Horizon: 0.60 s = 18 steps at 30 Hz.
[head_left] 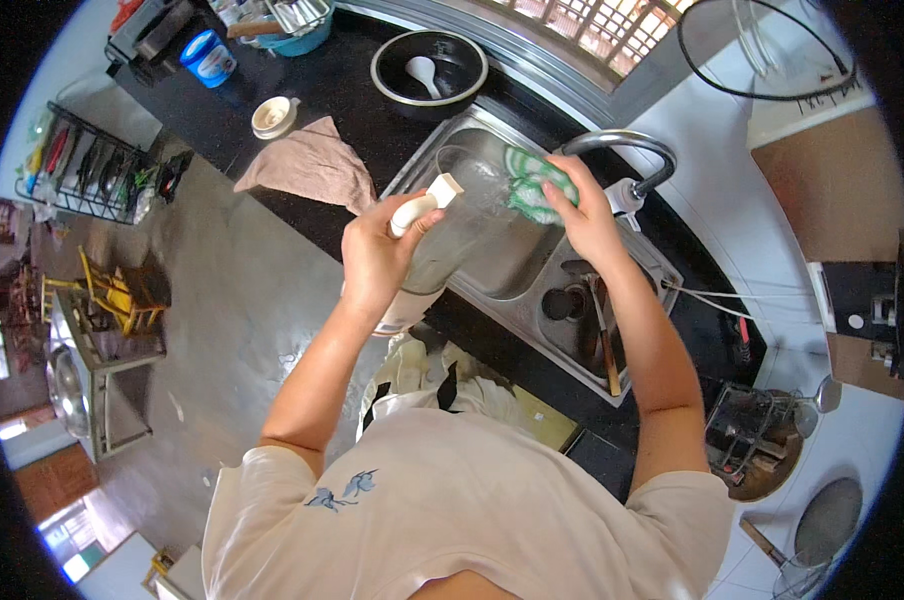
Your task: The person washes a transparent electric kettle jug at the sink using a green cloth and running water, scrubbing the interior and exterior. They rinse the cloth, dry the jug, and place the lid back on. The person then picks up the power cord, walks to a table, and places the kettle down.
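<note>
My left hand (374,250) is closed round the cream handle of a clear jug (440,258). The jug lies tilted over the near edge of the sink, its pale base toward my body and its mouth toward the far side. In my right hand (590,212) is a green and white dishcloth (534,190), bunched up close to the jug's mouth. Whether the cloth touches the jug is hard to tell. Beneath both hands is the steel sink (517,268), with the curved tap (632,140) just beyond my right hand.
A black bowl (397,88) with a white spoon stands at the back, beside a brown cloth (312,165) and a round cream lid (274,118). Dark cookware (562,303) with a wooden handle lies in the right basin. A blue tub (208,60) stands far left.
</note>
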Tool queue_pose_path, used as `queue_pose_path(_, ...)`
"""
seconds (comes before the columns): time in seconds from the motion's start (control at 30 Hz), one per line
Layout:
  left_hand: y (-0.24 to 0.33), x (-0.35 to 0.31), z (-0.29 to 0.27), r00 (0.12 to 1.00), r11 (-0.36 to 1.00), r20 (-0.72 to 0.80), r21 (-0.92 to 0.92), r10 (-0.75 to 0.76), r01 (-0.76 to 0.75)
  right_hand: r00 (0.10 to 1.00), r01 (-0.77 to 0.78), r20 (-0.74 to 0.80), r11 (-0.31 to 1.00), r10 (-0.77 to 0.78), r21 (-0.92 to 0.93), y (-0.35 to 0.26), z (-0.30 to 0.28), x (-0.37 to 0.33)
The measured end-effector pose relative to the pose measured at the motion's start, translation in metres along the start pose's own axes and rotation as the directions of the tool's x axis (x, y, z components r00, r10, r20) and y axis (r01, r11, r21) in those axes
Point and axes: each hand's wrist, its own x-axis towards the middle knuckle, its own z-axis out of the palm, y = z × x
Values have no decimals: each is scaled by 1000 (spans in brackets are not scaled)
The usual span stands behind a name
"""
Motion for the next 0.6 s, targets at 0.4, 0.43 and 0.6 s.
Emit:
queue_pose_path(0.4,1,6,16,985,977,170,212,-3,-34,883,-422,144,890,447,-176,207,59,-163)
queue_pose_path(0.43,-1,6,18,986,979,169,204,-12,-23,816,-538,143,826,560,-168,204,57,-162)
queue_pose_path(0.6,0,8,23,984,984,176,179,-31,-1,943,-298,-60,744,328,-598,180,67,-158)
